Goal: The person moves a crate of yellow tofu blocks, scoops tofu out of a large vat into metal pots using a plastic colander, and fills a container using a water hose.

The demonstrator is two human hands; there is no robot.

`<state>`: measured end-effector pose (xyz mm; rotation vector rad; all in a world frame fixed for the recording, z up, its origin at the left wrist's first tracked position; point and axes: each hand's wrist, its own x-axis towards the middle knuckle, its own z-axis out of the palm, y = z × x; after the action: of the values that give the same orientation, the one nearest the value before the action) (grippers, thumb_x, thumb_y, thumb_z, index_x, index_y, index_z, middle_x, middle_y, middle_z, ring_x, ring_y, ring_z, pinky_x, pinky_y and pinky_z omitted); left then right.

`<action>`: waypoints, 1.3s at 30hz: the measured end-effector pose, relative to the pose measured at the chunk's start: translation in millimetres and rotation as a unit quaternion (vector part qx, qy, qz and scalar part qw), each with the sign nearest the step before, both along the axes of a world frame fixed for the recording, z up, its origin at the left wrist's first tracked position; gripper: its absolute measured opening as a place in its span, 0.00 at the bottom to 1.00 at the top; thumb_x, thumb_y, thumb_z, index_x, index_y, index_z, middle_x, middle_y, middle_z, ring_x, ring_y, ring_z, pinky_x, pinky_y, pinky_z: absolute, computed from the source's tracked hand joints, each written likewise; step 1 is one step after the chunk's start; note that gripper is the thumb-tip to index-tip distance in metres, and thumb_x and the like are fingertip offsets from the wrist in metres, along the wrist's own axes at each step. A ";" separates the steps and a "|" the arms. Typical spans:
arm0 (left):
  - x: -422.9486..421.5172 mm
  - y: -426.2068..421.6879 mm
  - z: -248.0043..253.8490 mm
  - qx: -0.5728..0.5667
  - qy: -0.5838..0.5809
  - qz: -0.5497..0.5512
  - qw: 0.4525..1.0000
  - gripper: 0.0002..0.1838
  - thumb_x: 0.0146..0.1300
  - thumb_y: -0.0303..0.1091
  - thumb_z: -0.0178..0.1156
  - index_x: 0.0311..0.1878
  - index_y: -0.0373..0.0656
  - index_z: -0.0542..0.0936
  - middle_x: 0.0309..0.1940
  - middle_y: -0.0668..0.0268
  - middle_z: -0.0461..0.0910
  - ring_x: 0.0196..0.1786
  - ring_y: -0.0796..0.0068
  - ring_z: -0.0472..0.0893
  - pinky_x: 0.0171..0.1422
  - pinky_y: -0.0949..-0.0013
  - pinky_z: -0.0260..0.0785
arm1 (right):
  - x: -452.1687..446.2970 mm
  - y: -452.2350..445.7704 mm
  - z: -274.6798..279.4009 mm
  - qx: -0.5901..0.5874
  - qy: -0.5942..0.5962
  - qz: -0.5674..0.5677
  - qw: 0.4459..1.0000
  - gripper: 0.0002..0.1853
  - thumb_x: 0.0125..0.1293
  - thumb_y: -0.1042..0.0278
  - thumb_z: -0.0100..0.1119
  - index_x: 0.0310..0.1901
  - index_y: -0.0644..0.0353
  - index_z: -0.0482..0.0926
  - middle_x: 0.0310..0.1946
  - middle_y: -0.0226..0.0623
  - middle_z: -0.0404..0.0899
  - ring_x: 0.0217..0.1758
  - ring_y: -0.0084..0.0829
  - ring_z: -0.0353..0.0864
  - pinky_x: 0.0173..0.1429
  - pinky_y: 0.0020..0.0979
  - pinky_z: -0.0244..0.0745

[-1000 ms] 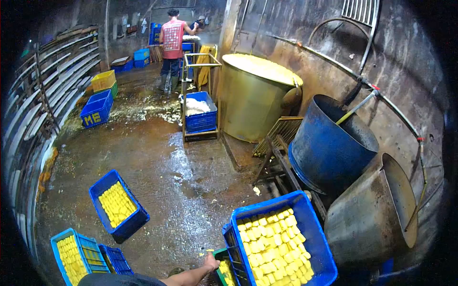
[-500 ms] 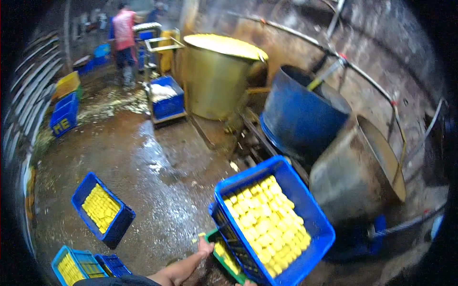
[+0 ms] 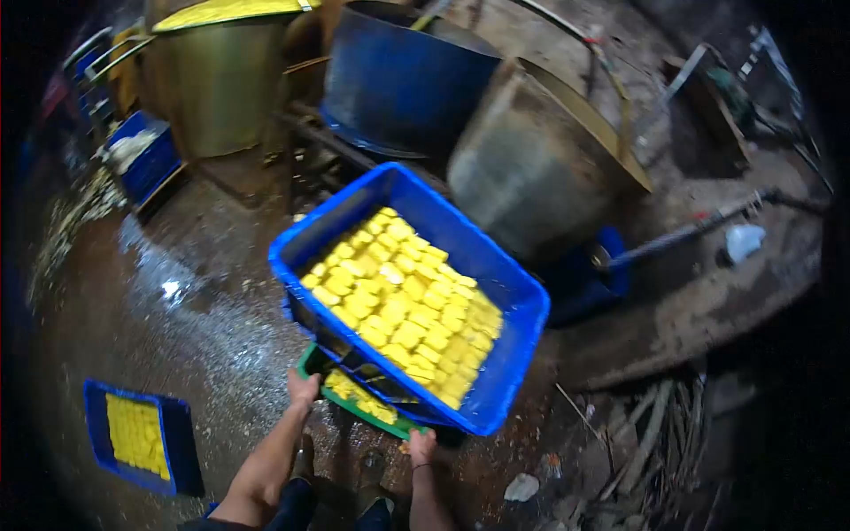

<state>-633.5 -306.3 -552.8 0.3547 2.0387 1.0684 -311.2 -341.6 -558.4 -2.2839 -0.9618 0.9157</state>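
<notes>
A green crate [image 3: 363, 411] with yellow blocks [image 3: 347, 389] in it lies between my hands. My left hand [image 3: 304, 387] is closed on its left end, and my right hand [image 3: 423, 445] grips the rim at its right end. Right beyond it stands a large blue crate [image 3: 522, 354], whose side partly hides the green one. Rows of yellow blocks [image 3: 403, 305] fill much of the blue crate, looking wet and tofu-like. My feet show on the wet floor just below the green crate.
Another blue crate of yellow blocks [image 3: 181, 442] stands at lower left. Behind are a tall metal vat [image 3: 221, 88], a blue drum [image 3: 403, 80] and a tilted grey drum [image 3: 522, 168]. Sticks [image 3: 651, 438] lie at lower right; a metal pipe [image 3: 682, 239] runs above them.
My view has swung right and down, so the crates appear further left. My right hand, barely visible before, now shows on the green crate's rim. The left hand stays at its other end.
</notes>
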 end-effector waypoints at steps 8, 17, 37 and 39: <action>13.5 -27.5 33.0 0.008 -0.011 0.022 1.000 0.39 0.46 0.28 0.65 0.64 0.31 0.62 0.47 0.49 0.77 0.48 0.56 0.78 0.57 0.63 0.69 | -20.6 5.1 130.3 -0.114 0.029 0.027 0.993 0.19 0.51 0.59 0.60 0.42 0.64 0.81 0.38 0.53 0.83 0.46 0.50 0.82 0.54 0.42 0.75; 31.8 -84.6 57.7 -0.026 -0.056 0.027 0.998 0.29 0.51 0.25 0.61 0.59 0.34 0.66 0.45 0.53 0.78 0.47 0.61 0.77 0.55 0.63 0.69 | 9.4 -45.0 50.3 -0.023 -0.195 0.213 0.957 0.18 0.60 0.63 0.56 0.49 0.63 0.78 0.42 0.46 0.82 0.49 0.43 0.80 0.56 0.39 0.73; -65.4 -24.6 712.7 0.495 -0.137 -0.047 0.857 0.35 0.66 0.51 0.56 0.66 0.34 0.62 0.60 0.49 0.71 0.63 0.59 0.73 0.68 0.60 0.65 | 109.3 -37.3 378.1 0.032 -0.010 0.116 0.993 0.14 0.61 0.67 0.57 0.47 0.62 0.78 0.36 0.41 0.81 0.39 0.36 0.80 0.45 0.34 0.74; -41.9 -30.0 812.8 0.595 -0.134 -0.170 0.774 0.42 0.65 0.64 0.45 0.69 0.36 0.60 0.62 0.47 0.69 0.65 0.46 0.69 0.68 0.48 0.64 | 131.8 -49.2 409.6 0.060 -0.018 0.108 0.992 0.14 0.61 0.68 0.57 0.47 0.62 0.78 0.35 0.40 0.81 0.38 0.36 0.80 0.44 0.34 0.74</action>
<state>-675.3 -336.3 260.0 1.0712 0.7461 1.9097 -179.4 -390.8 -148.9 -2.1310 -1.2650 0.8808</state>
